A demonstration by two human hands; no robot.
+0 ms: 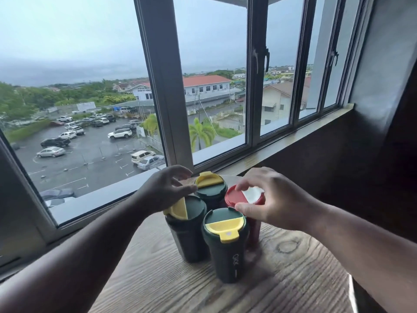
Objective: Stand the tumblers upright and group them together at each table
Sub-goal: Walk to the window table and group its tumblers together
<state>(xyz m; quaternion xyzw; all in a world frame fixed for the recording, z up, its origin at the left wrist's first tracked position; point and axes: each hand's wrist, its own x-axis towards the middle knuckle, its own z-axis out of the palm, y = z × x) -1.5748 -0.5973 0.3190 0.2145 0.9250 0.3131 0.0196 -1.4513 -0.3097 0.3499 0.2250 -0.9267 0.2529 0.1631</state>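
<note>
Wood-grain desk point(282, 288) stands against a window sill point(252, 159), with a wet car park point(90, 141) and rooftops visible through the glass.

Four tumblers stand upright in a tight cluster near the far edge of the desk:
- near green tumbler point(224, 242), yellow flap lid, closest to the camera;
- left green tumbler point(187, 231), touching or just beside the near one;
- rear green tumbler point(211, 190), closest to the sill;
- red tumbler point(244, 197), white flap lid, on the right, its body largely hidden behind the near green tumbler.

Step in hand: judged from the layout, the grouping at this desk is at its final adjustment. None of the four tumblers lies on its side.

Hand state:
- left hand point(167, 190) is open and curved, fingers spread. It hovers between the lids of the left and rear green tumblers; contact cannot be confirmed.
- right hand point(273, 199) is half open. Thumb and forefinger bracket the rim of the red tumbler's lid in a loose pinch, with the thumb tip also close to the near green tumbler's lid. A firm grip is not evident.

Next move: release both hands upward, without dragging a lid sideways. The tumblers are tall and closely packed, so a sideways knock on one would likely topple its neighbours.
</note>
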